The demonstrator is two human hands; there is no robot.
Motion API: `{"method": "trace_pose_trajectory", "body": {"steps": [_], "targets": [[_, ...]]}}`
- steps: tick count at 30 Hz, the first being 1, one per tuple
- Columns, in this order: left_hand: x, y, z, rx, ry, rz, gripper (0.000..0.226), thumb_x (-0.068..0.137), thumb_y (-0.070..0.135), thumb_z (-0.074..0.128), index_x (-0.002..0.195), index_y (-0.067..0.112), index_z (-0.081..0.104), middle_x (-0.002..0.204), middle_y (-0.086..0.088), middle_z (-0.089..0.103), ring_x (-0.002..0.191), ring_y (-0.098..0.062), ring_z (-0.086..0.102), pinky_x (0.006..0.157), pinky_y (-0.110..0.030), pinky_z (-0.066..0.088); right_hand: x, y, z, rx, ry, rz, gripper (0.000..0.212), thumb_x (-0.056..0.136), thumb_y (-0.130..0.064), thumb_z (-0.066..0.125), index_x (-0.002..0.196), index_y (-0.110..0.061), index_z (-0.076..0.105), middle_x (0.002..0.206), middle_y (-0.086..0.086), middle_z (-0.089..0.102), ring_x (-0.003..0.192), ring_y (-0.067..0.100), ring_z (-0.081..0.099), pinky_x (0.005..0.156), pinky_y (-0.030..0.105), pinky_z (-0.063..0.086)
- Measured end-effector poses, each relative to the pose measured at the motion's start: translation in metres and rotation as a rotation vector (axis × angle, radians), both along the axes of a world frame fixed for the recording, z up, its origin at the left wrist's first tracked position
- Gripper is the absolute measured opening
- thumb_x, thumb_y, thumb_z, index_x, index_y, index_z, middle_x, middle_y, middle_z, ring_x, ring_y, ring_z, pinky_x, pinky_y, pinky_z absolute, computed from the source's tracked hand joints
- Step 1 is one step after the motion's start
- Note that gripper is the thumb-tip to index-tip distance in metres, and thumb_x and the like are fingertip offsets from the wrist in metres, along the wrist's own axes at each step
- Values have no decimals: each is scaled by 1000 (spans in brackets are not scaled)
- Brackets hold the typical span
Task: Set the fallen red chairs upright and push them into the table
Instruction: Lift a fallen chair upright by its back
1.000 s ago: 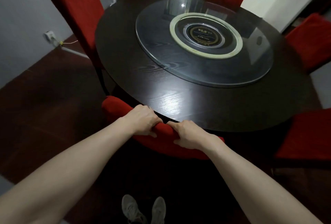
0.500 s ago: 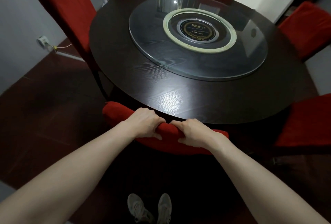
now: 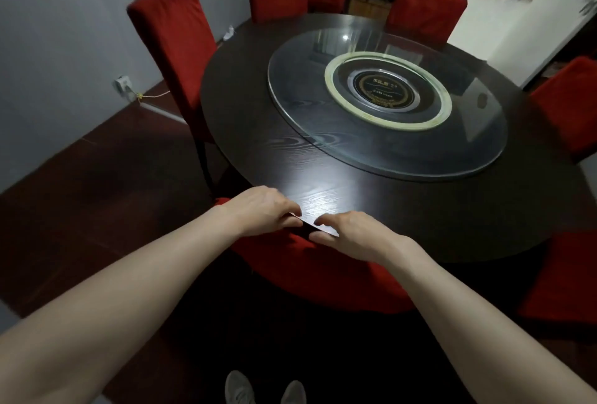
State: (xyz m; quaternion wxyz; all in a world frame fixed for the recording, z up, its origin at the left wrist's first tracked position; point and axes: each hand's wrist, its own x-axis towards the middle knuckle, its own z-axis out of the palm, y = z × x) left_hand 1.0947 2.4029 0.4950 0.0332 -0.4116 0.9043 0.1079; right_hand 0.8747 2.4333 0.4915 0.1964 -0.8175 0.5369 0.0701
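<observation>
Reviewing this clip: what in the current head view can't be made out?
All in the head view.
Near chair: seat and legs hidden by the table and the arms.
Left hand, right hand: fingertips curl out of sight, so grip or rest unclear.
Turntable label: text too small.
Lower-right chair: cut by the frame edge.

My shoes (image 3: 240, 387) are cropped by the frame's bottom edge, and the table (image 3: 290, 161) hides the seat of the near chair (image 3: 323, 271).
</observation>
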Motion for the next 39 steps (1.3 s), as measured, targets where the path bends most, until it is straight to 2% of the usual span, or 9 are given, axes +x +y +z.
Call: {"method": "trace_pose_trajectory", "body": {"steps": [3, 10, 15, 22, 25, 28, 33, 39], "targets": [[19, -16, 16, -51, 36, 39, 38, 97, 48, 48, 126, 28, 60, 119, 2, 66, 113, -17, 59, 93, -34, 46, 15, -23, 19, -89, 20, 56, 48, 97, -52, 46, 138, -28, 48, 135, 1, 60, 122, 25, 53, 94, 35, 42], [84, -60, 37, -194, 92, 87, 38, 95, 44, 54, 129, 27, 60, 127, 7, 61, 127, -12, 49, 101, -32, 43, 77, -80, 52, -234, 60, 122, 54, 98, -44, 51, 146, -25, 38, 140, 3, 56, 125, 28, 52, 97, 40, 45], [152, -114, 42, -257, 103, 81, 39, 93, 41, 59, 129, 24, 60, 130, 5, 61, 127, -14, 49, 101, -33, 42, 146, -135, 67, -336, 89, 132, 55, 96, -42, 54, 146, -24, 39, 141, 1, 55, 125, 28, 52, 95, 40, 46], [277, -188, 61, -276, 70, 82, 51, 91, 43, 61, 138, 25, 52, 138, 5, 54, 132, -14, 43, 107, -31, 37, 274, -205, 80, -358, 71, 72, 48, 94, -39, 56, 136, -19, 46, 132, 4, 60, 119, 31, 55, 91, 44, 47], [321, -221, 69, -299, 76, 72, 55, 91, 42, 61, 141, 22, 49, 140, 3, 53, 134, -14, 42, 110, -26, 32, 318, -232, 79, -361, 65, 46, 48, 93, -37, 57, 135, -17, 46, 129, 6, 62, 117, 32, 56, 89, 43, 48], [354, -250, 72, -306, 65, 60, 59, 91, 42, 62, 144, 22, 46, 143, 2, 51, 137, -13, 38, 112, -27, 31, 351, -259, 81, -347, 79, 44, 54, 92, -39, 59, 139, -18, 44, 132, 6, 60, 118, 32, 56, 91, 43, 48], [400, -308, 73, -331, 88, 47, 61, 90, 41, 63, 145, 23, 43, 144, 2, 50, 138, -13, 36, 113, -25, 29, 400, -320, 87, -373, 95, 37, 52, 91, -41, 59, 135, -17, 46, 131, 6, 60, 117, 35, 57, 91, 45, 48], [447, -411, 76, -396, 63, -8, 61, 88, 42, 65, 143, 23, 46, 142, -2, 52, 138, -17, 39, 116, -27, 27, 454, -415, 92, -450, 90, 39, 52, 89, -40, 60, 135, -19, 46, 129, 5, 61, 114, 34, 58, 86, 43, 50]]}}
